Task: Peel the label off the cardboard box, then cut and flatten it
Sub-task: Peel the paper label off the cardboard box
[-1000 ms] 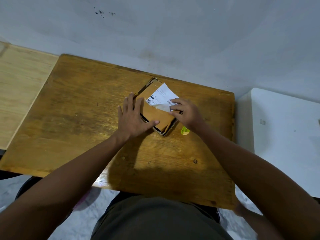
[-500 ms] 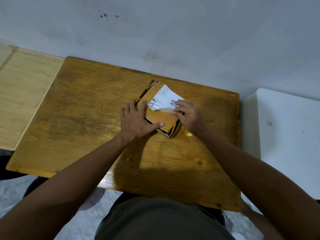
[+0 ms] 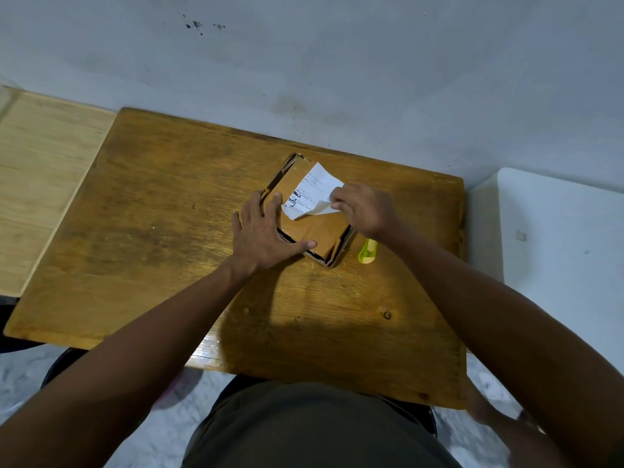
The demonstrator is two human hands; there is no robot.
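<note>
A small brown cardboard box (image 3: pixel 317 231) lies near the back middle of the wooden table (image 3: pixel 162 238). A white printed label (image 3: pixel 312 189) is stuck on the box's top face, and its near edge is lifted and curled. My right hand (image 3: pixel 366 207) pinches that lifted edge between thumb and fingers. My left hand (image 3: pixel 265 233) lies flat on the box's left side and top, fingers spread, and presses it down. A yellow-green utility knife (image 3: pixel 368 251) rests on the table just right of the box, partly under my right wrist.
A grey wall runs right behind the table. A lighter wooden surface (image 3: pixel 37 184) adjoins the table on the left, and a white cabinet top (image 3: pixel 557 251) stands on the right. My lap is at the table's near edge.
My right hand has pulled the label's near edge up off the box, so its underside now shows. More of the utility knife is uncovered. My left hand stays on the box.
</note>
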